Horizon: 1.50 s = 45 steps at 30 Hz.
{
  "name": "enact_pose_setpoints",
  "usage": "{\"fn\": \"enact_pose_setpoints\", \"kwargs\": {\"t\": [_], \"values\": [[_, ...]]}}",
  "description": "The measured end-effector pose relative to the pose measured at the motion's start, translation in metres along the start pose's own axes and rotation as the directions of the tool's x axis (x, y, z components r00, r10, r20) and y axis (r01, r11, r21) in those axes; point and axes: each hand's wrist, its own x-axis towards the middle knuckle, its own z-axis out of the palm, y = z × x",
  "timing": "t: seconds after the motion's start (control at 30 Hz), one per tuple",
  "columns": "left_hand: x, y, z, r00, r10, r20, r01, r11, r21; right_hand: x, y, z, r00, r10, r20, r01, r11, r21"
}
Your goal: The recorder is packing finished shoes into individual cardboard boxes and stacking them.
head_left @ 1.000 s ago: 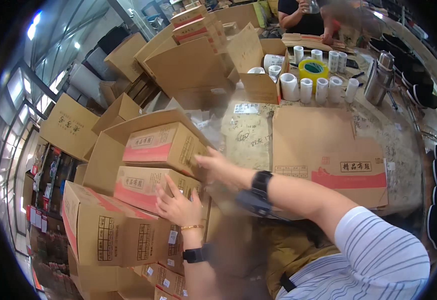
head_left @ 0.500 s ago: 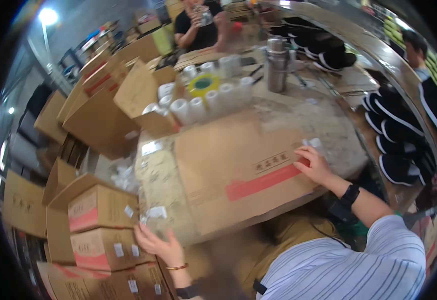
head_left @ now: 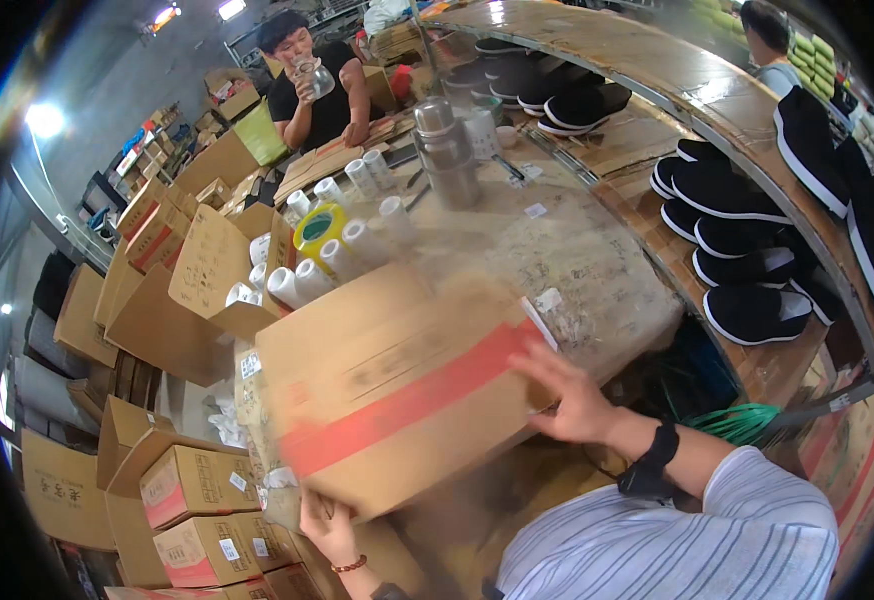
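Taking the clock face around the carton, the worktable (head_left: 597, 290) spreads widest, running from 12 to 3 o'clock, with rows of black shoes (head_left: 732, 190) on racks out at 2. Next in size is the folded flat carton (head_left: 397, 380), mid-view, over the table's near edge. It looks light for its breadth, stiff across the panel yet likely to flex at its creases; dry cardboard should grip well, though its corners could crush. Opposite edges seem the best hold. Smaller printed boxes (head_left: 192, 487) sit stacked at 8. The left hand (head_left: 332, 535), at 7, has fingers curled on the near corner, apparently pinching it; the right hand (head_left: 567, 395), at 3, lies blurred against the red-banded edge, fingers parted, and whether it grips I cannot tell. A steel flask (head_left: 447, 165) stands at 12, a yellow tape roll (head_left: 319, 228) at 11, beside small white rolls (head_left: 312, 278).
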Motion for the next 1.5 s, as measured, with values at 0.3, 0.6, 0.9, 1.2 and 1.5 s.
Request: {"fn": "enact_pose_setpoints", "kwargs": {"t": [0.3,0.6,0.9,1.2,1.5], "values": [[0.056,0.114,0.045,0.684,0.730,0.006,-0.711,0.664,0.230,0.062,-0.051,-0.057,0.943,-0.277,-0.186,0.310,0.933,0.182],[0.137,0.060,0.054,0.885,-0.101,0.455,0.304,0.865,-0.399,0.128,-0.058,0.019,0.748,-0.660,-0.076,0.592,0.714,-0.373],[0.127,0.060,0.086,0.957,0.192,0.218,-0.250,0.927,0.281,0.155,0.001,-0.021,0.798,-0.015,-0.602,0.293,0.883,0.366],[0.105,0.084,0.092,0.888,0.319,0.331,-0.451,0.741,0.497,0.152,0.032,-0.001,0.943,-0.204,0.264,0.227,0.972,-0.056],[0.101,0.101,0.104,0.911,0.270,0.313,-0.413,0.588,0.696,0.134,0.004,-0.006,0.995,-0.042,0.086,0.066,0.951,-0.302]]}}
